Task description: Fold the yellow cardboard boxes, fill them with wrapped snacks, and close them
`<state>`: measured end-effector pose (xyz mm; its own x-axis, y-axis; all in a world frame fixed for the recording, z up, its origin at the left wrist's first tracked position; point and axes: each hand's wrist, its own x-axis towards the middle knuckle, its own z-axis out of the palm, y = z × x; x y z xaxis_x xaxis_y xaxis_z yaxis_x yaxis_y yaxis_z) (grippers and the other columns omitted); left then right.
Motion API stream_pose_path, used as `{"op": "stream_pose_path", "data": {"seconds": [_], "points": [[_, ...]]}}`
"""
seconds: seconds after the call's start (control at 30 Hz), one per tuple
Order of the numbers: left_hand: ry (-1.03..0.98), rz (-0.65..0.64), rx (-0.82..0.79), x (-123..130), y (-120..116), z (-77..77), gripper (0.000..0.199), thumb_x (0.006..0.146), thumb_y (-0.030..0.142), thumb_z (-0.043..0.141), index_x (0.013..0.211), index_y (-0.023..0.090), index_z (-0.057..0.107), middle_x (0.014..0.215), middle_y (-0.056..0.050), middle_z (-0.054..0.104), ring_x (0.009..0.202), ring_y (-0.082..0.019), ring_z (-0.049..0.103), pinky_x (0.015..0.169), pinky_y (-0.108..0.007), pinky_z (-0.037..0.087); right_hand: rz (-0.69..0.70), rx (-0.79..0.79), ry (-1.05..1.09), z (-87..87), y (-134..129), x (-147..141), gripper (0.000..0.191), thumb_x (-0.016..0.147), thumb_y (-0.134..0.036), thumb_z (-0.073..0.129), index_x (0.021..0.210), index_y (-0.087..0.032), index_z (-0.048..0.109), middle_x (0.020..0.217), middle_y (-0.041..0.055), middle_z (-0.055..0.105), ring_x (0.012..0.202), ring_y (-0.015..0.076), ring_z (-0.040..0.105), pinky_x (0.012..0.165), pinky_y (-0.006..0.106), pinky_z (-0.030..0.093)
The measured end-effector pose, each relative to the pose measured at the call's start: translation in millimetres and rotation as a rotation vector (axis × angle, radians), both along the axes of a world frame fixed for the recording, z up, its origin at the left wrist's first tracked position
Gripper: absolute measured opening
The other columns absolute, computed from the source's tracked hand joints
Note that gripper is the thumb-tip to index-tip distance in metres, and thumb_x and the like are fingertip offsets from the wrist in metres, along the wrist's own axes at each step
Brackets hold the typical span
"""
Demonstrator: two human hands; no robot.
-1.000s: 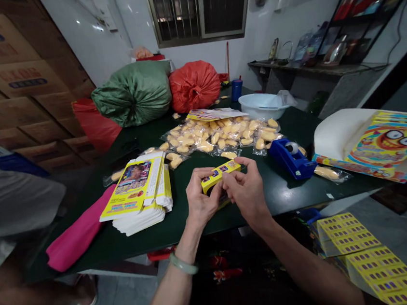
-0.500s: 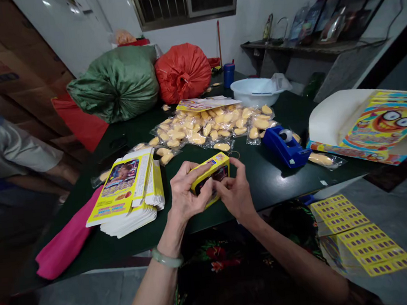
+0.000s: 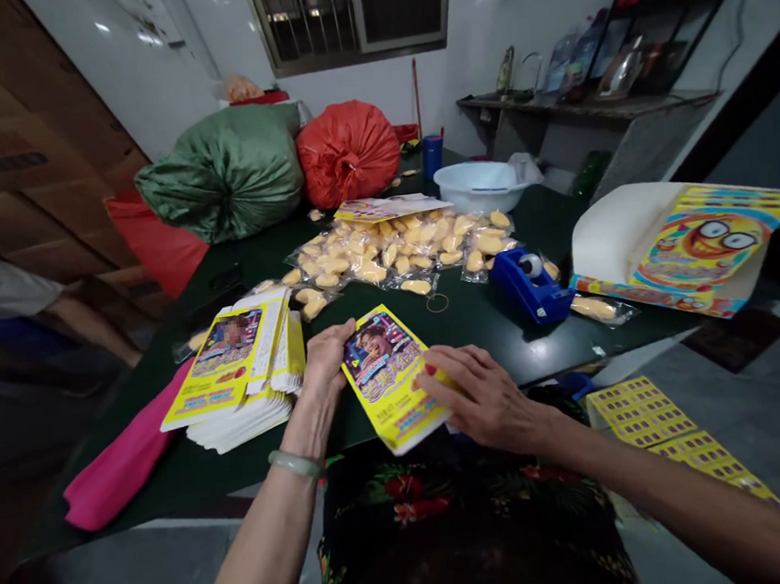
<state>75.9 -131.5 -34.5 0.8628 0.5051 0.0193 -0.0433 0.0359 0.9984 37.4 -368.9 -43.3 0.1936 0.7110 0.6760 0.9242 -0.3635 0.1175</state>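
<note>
A yellow printed carton box [image 3: 391,375] is held between my two hands at the table's near edge, its large front panel facing up. My left hand [image 3: 328,368] grips its upper left side, thumb and fingers partly hidden behind the edge. My right hand [image 3: 481,394] is wrapped over the lower right side, fingers bent on the panel. Left of the box lies a stack of flat yellow cartons [image 3: 244,363]. Beyond it spreads a pile of yellow pieces in clear wrappers [image 3: 385,246].
A blue tape dispenser [image 3: 533,286] stands right of the pile. Further right is an open display box [image 3: 688,247]. A pink cloth-like item [image 3: 129,459] lies at left. Green [image 3: 231,174] and red sacks [image 3: 347,152] and a white basin [image 3: 477,192] stand behind. Another person's leg shows at left.
The yellow box has turned from edge-on to front panel up and come nearer me. My right hand has shifted from its end to its lower right side.
</note>
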Motion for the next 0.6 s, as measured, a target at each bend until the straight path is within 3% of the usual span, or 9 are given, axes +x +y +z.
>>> {"op": "stream_pose_path", "data": {"seconds": [0.1,0.2,0.27,0.33,0.43,0.5,0.6], "points": [[0.050,-0.016,0.058,-1.5,-4.7,-4.4,0.035,0.066,0.041,0.073,0.052,0.015,0.053,0.049,-0.003,0.056,0.046,-0.015,0.055,0.046,-0.031,0.048,0.088,0.000,-0.011,17.5,0.9,-3.0,0.030,0.089,-0.016,0.044,0.115,-0.012,0.057,0.111,0.0146,0.065,0.108,0.0255,0.055,0.084,0.038,0.040],[-0.064,0.184,0.169,-16.6,-14.1,4.5,0.040,0.078,0.054,0.057,0.082,0.014,0.061,0.082,-0.010,0.065,0.081,-0.021,0.063,0.071,-0.038,0.053,-0.002,0.075,0.008,32.9,10.7,4.7,0.024,0.087,-0.011,0.041,0.099,-0.012,0.062,0.086,0.0112,0.067,0.079,0.0201,0.059,0.066,0.033,0.037],[-0.257,0.292,0.317,-34.1,-21.3,13.8,0.045,0.083,0.057,0.048,0.105,0.019,0.058,0.115,-0.010,0.058,0.113,-0.022,0.053,0.093,-0.039,0.047,-0.140,0.099,0.093,43.8,18.5,14.3,0.023,0.087,-0.010,0.040,0.088,-0.014,0.063,0.073,0.0077,0.064,0.066,0.0170,0.053,0.060,0.030,0.034],[-0.544,0.165,0.693,-51.0,-27.4,21.9,0.041,0.081,0.053,0.055,0.106,0.020,0.059,0.128,-0.011,0.049,0.125,-0.026,0.045,0.101,-0.042,0.040,-0.182,0.086,0.242,55.2,26.9,22.4,0.020,0.086,-0.012,0.042,0.081,-0.017,0.061,0.072,0.0056,0.062,0.064,0.0151,0.050,0.059,0.028,0.032],[-0.671,0.046,1.005,-62.9,-31.9,27.9,0.020,0.079,0.034,0.063,0.094,0.021,0.063,0.125,-0.011,0.048,0.120,-0.027,0.048,0.095,-0.040,0.044,-0.050,0.031,0.474,71.9,40.4,28.4,0.010,0.081,-0.014,0.051,0.077,-0.017,0.059,0.077,0.0049,0.062,0.067,0.0142,0.050,0.059,0.025,0.033],[-0.615,0.109,1.001,-61.6,-30.8,28.2,0.013,0.081,0.025,0.062,0.092,0.020,0.062,0.115,-0.010,0.053,0.108,-0.023,0.056,0.086,-0.036,0.048,0.055,0.012,0.616,81.3,45.9,35.4,0.013,0.084,-0.018,0.050,0.074,-0.017,0.058,0.075,0.0039,0.061,0.066,0.0132,0.050,0.059,0.024,0.034],[-0.482,0.223,0.916,-56.7,-25.2,27.5,0.026,0.079,0.025,0.063,0.104,0.020,0.059,0.105,-0.008,0.058,0.095,-0.022,0.060,0.083,-0.038,0.050,0.252,0.011,0.967,88.6,35.2,73.3,0.026,0.091,-0.035,0.044,0.078,-0.019,0.059,0.075,0.0014,0.059,0.067,0.0119,0.052,0.062,0.023,0.041]]}}
